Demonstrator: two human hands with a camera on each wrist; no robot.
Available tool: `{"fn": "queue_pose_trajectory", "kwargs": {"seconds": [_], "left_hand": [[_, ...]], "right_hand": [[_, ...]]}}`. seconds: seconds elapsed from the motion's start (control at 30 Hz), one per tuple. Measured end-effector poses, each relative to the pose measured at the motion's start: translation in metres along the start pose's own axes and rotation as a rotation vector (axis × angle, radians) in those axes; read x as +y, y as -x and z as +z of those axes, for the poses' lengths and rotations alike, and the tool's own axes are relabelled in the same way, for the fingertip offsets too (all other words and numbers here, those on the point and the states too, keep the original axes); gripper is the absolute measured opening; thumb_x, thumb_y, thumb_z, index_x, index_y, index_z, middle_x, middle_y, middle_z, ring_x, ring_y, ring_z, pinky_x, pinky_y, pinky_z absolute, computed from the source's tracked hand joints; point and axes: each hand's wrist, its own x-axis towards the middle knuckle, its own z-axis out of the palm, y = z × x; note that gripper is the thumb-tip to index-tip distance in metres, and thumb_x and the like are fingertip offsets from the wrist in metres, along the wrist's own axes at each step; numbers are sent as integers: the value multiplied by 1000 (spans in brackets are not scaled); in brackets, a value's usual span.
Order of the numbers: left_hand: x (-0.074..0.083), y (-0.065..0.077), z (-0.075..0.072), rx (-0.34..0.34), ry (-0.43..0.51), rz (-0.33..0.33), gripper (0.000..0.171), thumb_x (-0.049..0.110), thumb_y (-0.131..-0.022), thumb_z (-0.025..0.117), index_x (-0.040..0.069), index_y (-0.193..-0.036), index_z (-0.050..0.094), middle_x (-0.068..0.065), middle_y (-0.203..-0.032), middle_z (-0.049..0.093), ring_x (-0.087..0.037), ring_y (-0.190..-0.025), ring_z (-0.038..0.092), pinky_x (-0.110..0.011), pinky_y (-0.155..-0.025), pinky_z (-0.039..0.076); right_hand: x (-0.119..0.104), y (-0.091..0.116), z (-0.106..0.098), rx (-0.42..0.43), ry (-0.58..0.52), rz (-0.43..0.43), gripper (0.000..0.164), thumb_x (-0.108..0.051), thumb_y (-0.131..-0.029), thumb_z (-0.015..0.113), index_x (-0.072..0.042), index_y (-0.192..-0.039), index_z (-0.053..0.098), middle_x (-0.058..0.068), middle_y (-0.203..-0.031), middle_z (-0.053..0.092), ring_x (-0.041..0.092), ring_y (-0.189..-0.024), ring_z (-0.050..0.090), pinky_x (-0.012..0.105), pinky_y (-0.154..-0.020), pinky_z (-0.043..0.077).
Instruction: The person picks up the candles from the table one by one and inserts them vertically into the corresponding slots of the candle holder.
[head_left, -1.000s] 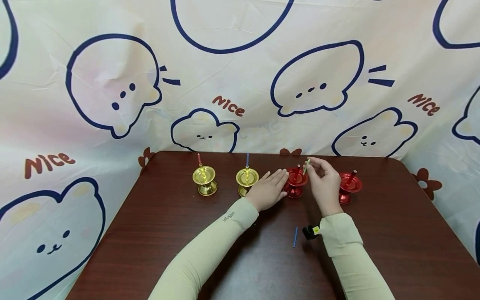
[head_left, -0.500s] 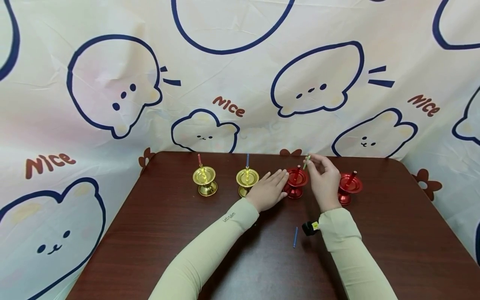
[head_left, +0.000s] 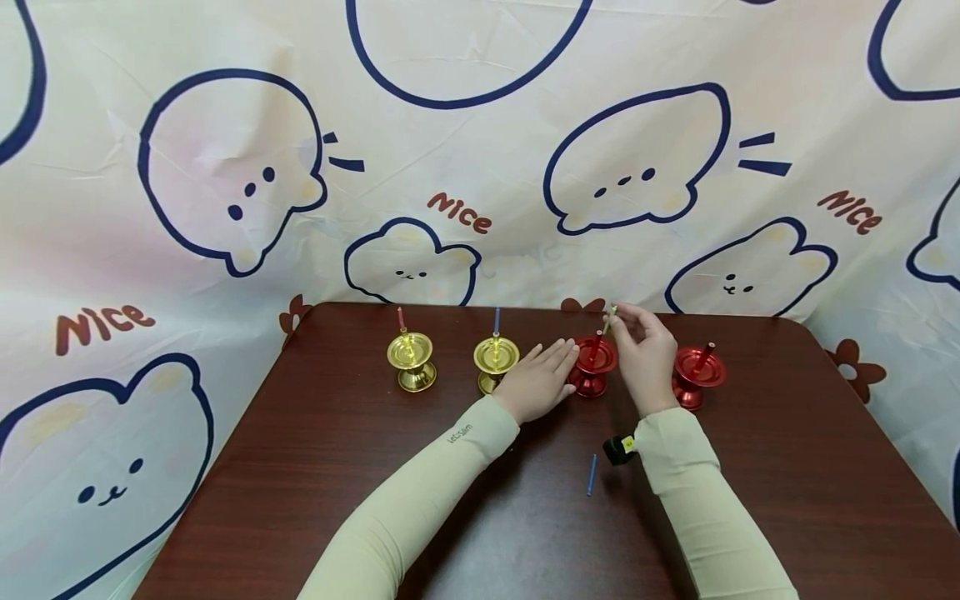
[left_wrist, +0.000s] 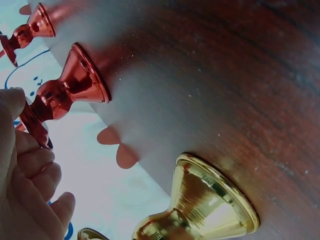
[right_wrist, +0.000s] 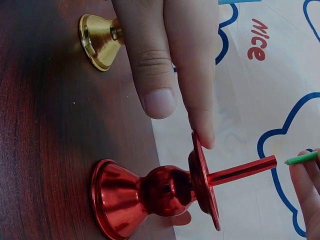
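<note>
My left hand [head_left: 531,385] reaches across with straight fingers, touching the dish rim of a red candle holder [head_left: 588,387]. Seen from the right wrist, an outstretched finger [right_wrist: 202,120] meets that rim while the thumb [right_wrist: 159,100] stays apart from it. From the dish rises a thin red stem [right_wrist: 245,170]. My right hand [head_left: 647,358] pinches a slim green candle [right_wrist: 302,158] between thumb and fingers. The candle's lower end points at the stem's tip, with a small gap between them. In the left wrist view the red holder [left_wrist: 55,97] stands upright on its base.
Two gold candle holders stand to the left, one with a red candle [head_left: 401,318], one with a blue candle [head_left: 497,321]. Another red holder [head_left: 697,371] is right of my right hand. A loose blue candle [head_left: 592,475] lies on the brown table [head_left: 315,467].
My right hand has risen slightly and shifted a little left with the green candle, which now sits higher above the red holder. My left hand stays at the rim.
</note>
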Motion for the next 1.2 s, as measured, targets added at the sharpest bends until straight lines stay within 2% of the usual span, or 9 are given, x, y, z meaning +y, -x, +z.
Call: {"fn": "queue_pose_trajectory", "kwargs": {"seconds": [0.3,0.67,0.9,1.2], "left_hand": [[1,0,0,-4,-19,3,64,43,-110,39,12,-163,22,-4,-169,19,-17,-155,14,-38,-125,16],[0,0,0,-2,-11,0,63,42,-110,40,12,-163,23,-4,-169,19,-18,-155,15,-38,-125,16],[0,-1,0,1,-17,2,63,42,-110,39,12,-163,23,-4,-169,20,-17,-155,15,-39,-124,18],[0,1,-2,-8,-20,2,63,43,-110,38,12,-163,22,-4,-169,19,-17,-155,15,-39,-124,19]], "right_hand": [[0,-4,2,-16,29,19,23,-12,-99,67,0,-119,72,12,-107,75,1,-87,64,12,-75,51],[2,-6,4,-48,32,36,24,-11,-98,68,-2,-120,72,12,-108,74,10,-88,66,10,-74,52],[4,-5,4,-81,35,19,23,-11,-99,66,-2,-121,70,12,-109,74,19,-93,69,11,-77,53],[6,-8,3,-98,90,-6,23,-13,-100,66,-4,-121,71,11,-107,75,20,-93,70,9,-76,50]]}}
